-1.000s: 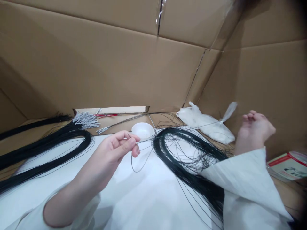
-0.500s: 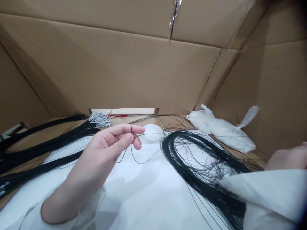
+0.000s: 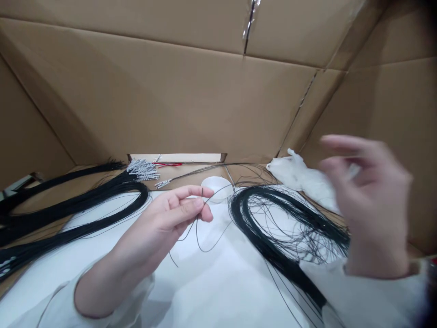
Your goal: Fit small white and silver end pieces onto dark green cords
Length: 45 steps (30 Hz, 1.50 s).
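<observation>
Near the middle, my left hand (image 3: 174,214) pinches a thin black cord (image 3: 205,249) between thumb and fingers. The cord crosses at the fingertips and hangs in a loose loop below them. Behind those fingertips stands a small white round dish (image 3: 218,187). My right hand (image 3: 372,200) is raised at the right, blurred, with its thumb and index finger curved and apart; no object shows between them. Beneath and left of it, a thick looped bundle of black cords (image 3: 264,241) lies on the white surface (image 3: 211,291).
More black cord bundles (image 3: 78,200) lie at the left, one with grey-white tips (image 3: 143,169). A knotted white plastic bag (image 3: 290,172) rests at the back right, partly behind my right hand. Cardboard walls (image 3: 170,100) enclose the back and sides.
My right hand has come up and inward from the right edge. My left hand has shifted slightly right and down with the cord, uncovering a small pale-tipped cord end behind it.
</observation>
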### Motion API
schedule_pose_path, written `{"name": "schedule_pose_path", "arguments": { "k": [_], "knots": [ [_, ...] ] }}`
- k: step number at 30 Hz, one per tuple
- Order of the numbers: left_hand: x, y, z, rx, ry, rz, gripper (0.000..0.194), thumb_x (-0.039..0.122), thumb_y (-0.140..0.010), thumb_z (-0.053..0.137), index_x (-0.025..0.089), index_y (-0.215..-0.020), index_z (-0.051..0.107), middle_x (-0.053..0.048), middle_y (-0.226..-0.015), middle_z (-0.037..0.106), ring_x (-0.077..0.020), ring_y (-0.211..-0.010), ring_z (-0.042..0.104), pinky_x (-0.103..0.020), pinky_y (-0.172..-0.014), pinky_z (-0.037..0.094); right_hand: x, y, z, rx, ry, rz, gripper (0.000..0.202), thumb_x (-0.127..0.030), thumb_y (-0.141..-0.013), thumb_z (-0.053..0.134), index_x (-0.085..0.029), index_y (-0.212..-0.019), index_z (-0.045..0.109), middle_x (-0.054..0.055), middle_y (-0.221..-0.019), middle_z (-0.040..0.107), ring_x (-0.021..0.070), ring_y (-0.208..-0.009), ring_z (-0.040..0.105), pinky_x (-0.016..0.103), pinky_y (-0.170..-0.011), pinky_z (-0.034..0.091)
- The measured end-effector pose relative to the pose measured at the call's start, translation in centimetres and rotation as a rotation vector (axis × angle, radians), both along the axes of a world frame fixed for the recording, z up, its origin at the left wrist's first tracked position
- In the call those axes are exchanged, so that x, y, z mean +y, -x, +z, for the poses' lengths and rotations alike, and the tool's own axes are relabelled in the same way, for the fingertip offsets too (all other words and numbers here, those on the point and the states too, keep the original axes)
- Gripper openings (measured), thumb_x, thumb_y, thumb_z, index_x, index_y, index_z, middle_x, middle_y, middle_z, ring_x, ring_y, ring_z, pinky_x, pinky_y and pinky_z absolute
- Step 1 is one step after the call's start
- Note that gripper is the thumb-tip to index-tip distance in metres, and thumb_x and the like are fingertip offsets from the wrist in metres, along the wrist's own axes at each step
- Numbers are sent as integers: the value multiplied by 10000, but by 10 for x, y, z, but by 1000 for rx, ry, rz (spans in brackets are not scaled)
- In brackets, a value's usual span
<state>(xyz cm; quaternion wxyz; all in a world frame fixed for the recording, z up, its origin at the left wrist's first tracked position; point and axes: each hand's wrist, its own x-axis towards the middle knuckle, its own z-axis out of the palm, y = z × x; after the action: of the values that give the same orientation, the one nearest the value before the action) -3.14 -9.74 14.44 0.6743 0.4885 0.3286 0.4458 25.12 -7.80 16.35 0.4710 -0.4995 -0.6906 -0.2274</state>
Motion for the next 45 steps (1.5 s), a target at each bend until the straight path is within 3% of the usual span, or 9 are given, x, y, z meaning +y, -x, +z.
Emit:
{"name": "schedule_pose_path", "arguments": {
  "k": [3, 7, 11, 17, 21, 27, 33, 39, 45],
  "knots": [
    [-1, -5, -3, 22, 34, -34, 148, 264, -814, 557, 202, -944, 589, 10, -672, 582, -78, -663, 468, -176, -621, 368, -19, 59, -12, -200, 181, 375, 397, -273, -805, 559, -242, -1191, 469, 64, -1170, 547, 244, -1127, 458, 434, -942, 372],
    [-1, -9, -8, 36, 46, -85, 103, 255, -820, 546, 194, -899, 572, 5, -690, 611, -83, -691, 493, -182, -639, 367, -25, 79, -21, -144, 261, 545, 166, -166, -823, 529, -229, -968, 581, 10, -840, 646, 159, -800, 584, 316, -731, 465],
    [2, -8, -9, 19, 61, -100, 79, 233, -825, 537, 187, -885, 559, 1, -700, 615, -84, -693, 507, -180, -640, 376, -18, 55, -15, -45, 247, 385, 71, -169, -809, 546, -208, -802, 605, -9, -741, 639, 125, -680, 585, 253, -634, 456],
    [5, -2, -6, -18, 64, -72, 72, 221, -828, 533, 190, -887, 560, 8, -678, 584, -79, -690, 508, -158, -631, 387, -6, 20, -2, 53, 62, 35, 85, -238, -813, 547, -196, -788, 616, -18, -645, 614, 108, -630, 581, 214, -622, 438],
    [5, 1, -5, -50, 42, -93, 67, 214, -828, 530, 191, -876, 571, 5, -691, 568, -81, -684, 501, -155, -616, 400, 1, 1, 3, 88, 50, -95, 107, -251, -815, 546, -190, -800, 632, 7, -674, 639, 115, -682, 601, 206, -646, 428],
    [4, 0, -4, -64, 54, -77, 57, 194, -813, 548, 194, -858, 583, 5, -686, 560, -81, -660, 484, -155, -603, 402, 13, -19, 3, 89, 94, -198, 81, -220, -789, 558, -188, -772, 631, 22, -675, 648, 124, -677, 601, 208, -625, 416],
    [6, -1, -5, -65, 55, -70, 46, 197, -802, 566, 191, -839, 593, -4, -687, 600, -93, -678, 528, -161, -603, 410, 23, -27, 0, 43, 290, -252, 78, -226, -761, 569, -202, -736, 638, 13, -645, 650, 124, -604, 578, 221, -568, 391],
    [4, -5, -4, -169, 43, -22, 99, 193, -818, 546, 159, -773, 627, -31, -779, 648, -126, -814, 588, -206, -760, 442, 31, -48, -2, 181, 230, -341, 91, -207, -751, 549, -174, -719, 628, 45, -616, 648, 143, -651, 617, 236, -612, 421],
    [5, -5, -4, -168, 18, -16, 92, 200, -806, 555, 172, -787, 641, -22, -849, 612, -125, -832, 544, -219, -761, 431, 30, -59, -3, 346, 269, -145, 145, -267, -802, 509, -153, -793, 597, 101, -681, 647, 129, -589, 586, 241, -501, 393]
  ]
}}
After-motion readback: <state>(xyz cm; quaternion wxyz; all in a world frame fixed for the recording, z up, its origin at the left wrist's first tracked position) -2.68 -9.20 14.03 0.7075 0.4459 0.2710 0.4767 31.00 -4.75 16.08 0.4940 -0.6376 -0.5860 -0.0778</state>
